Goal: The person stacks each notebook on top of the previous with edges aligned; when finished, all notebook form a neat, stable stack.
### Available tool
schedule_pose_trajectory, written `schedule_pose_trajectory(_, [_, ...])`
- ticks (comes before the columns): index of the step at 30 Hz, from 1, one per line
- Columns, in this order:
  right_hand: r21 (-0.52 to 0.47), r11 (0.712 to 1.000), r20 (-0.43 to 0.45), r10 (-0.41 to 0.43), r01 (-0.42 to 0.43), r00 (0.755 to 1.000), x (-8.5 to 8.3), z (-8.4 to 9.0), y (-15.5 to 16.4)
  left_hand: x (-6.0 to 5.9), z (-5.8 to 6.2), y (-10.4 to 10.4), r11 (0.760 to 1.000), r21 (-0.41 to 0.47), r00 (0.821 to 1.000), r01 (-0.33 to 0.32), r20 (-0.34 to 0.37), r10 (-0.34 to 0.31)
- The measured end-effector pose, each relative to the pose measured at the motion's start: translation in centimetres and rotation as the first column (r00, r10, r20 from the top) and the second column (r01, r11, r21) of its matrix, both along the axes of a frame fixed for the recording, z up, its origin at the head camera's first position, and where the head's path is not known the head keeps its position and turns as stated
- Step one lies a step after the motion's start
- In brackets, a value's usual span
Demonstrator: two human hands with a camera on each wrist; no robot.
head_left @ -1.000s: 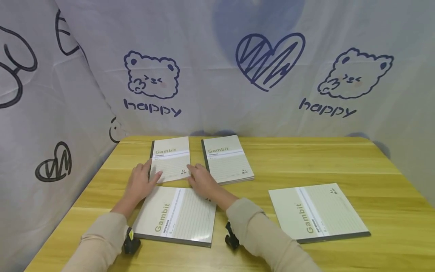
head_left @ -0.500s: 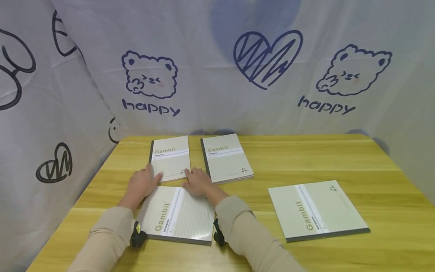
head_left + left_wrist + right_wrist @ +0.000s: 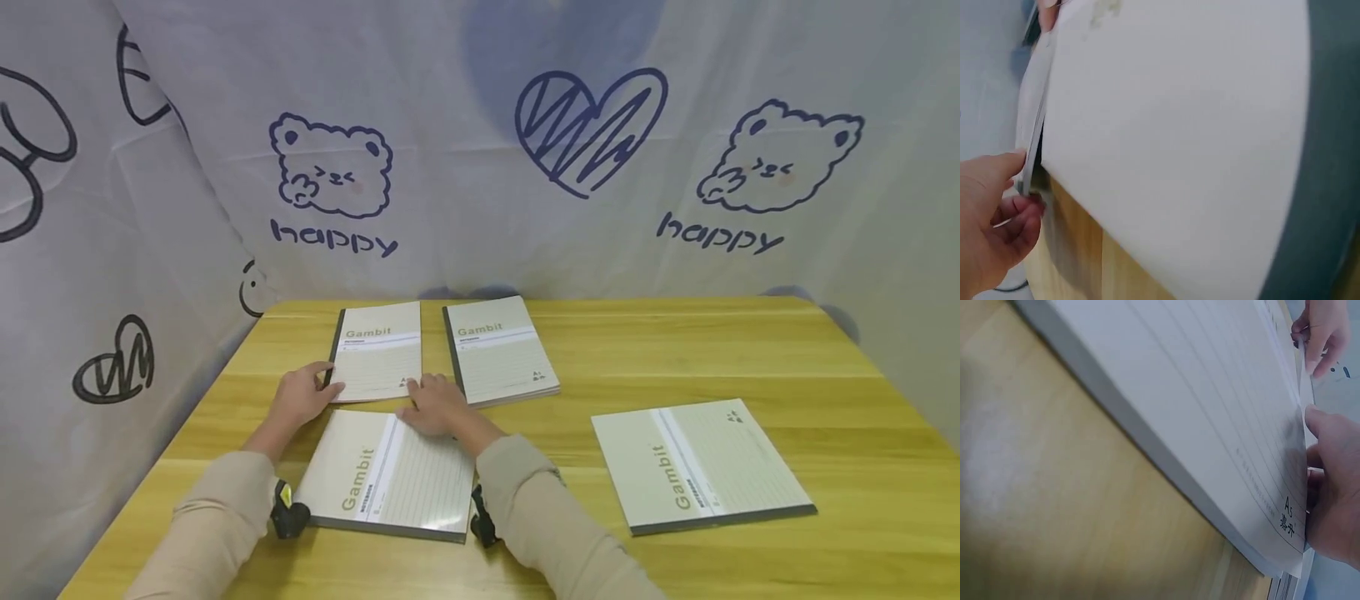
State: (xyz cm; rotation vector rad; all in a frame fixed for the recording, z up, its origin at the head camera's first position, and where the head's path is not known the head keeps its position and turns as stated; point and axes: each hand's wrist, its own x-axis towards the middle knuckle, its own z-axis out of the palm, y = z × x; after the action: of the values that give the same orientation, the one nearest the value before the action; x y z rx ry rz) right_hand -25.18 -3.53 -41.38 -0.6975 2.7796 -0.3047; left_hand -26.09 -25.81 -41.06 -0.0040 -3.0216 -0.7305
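A cream Gambit notebook point(image 3: 380, 362) with a dark spine lies at the back left. At its near left corner my left hand point(image 3: 300, 393) pinches it; the left wrist view shows the thumb point(image 3: 1007, 164) over the edge and fingers curled below. My right hand point(image 3: 437, 404) holds the same notebook at its near right corner, fingers partly hidden. That hand reaches over a second notebook point(image 3: 348, 467), which lies sideways with its spine toward me. In the right wrist view, the right hand point(image 3: 1335, 487) is close beside this near notebook's far edge.
Another upright notebook point(image 3: 498, 354) stands just right of the held one, on top of what looks like further layers. A sideways notebook point(image 3: 701, 467) lies at the right of the wooden table point(image 3: 712, 350). A printed white cloth point(image 3: 450, 167) hangs behind the table.
The back-left notebook has shifted slightly right. My left hand has moved a little left, from over its near edge to its spine corner. The right hand came slightly nearer and left, then stayed there.
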Motion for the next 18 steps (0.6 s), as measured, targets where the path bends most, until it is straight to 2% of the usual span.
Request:
schedule_pose_trajectory(2, [-0.013,1.000,-0.006,-0.010,0.010,1.000,0.1,0.0,0.2,-0.1,-0.1,-0.3,0.992,0.126,1.000,-0.010,-0.013,0.012])
schedule_pose_trajectory(3, [-0.024,1.000,-0.012,-0.011,0.011,1.000,0.1,-0.1,0.3,-0.1,-0.2,-0.4,0.980,0.195,0.999,-0.025,-0.015,0.028])
schedule_pose_trajectory(5, [-0.055,0.998,-0.023,-0.017,0.016,1.000,0.2,-0.2,0.5,0.1,-0.2,-0.5,0.947,0.317,0.998,-0.049,-0.011,0.055])
schedule_pose_trajectory(6, [-0.081,0.996,-0.026,-0.025,0.023,0.999,0.3,-0.3,0.6,0.1,-0.1,-0.5,0.923,0.378,0.998,-0.070,0.021,0.067])
schedule_pose_trajectory(8, [-0.136,0.990,-0.029,-0.043,0.039,0.999,0.4,-0.3,0.6,0.4,0.1,-0.4,0.866,0.487,0.994,-0.112,0.065,0.092])
schedule_pose_trajectory(12, [-0.238,0.968,-0.010,-0.089,0.084,0.996,0.4,-0.2,0.8,0.8,0.5,0.1,0.721,0.667,0.981,-0.188,0.164,0.104])
schedule_pose_trajectory(14, [-0.284,0.955,0.004,-0.092,0.090,0.996,0.4,-0.2,1.0,0.9,0.7,0.3,0.655,0.724,0.975,-0.217,0.192,0.111])
schedule_pose_trajectory(16, [-0.350,0.932,0.016,-0.094,0.094,0.995,0.2,-0.1,1.1,1.0,0.8,0.4,0.594,0.769,0.971,-0.237,0.210,0.116])
schedule_pose_trajectory(18, [-0.437,0.894,0.029,-0.095,0.098,0.995,0.1,-0.1,1.3,1.1,1.0,0.6,0.533,0.808,0.968,-0.249,0.222,0.115])
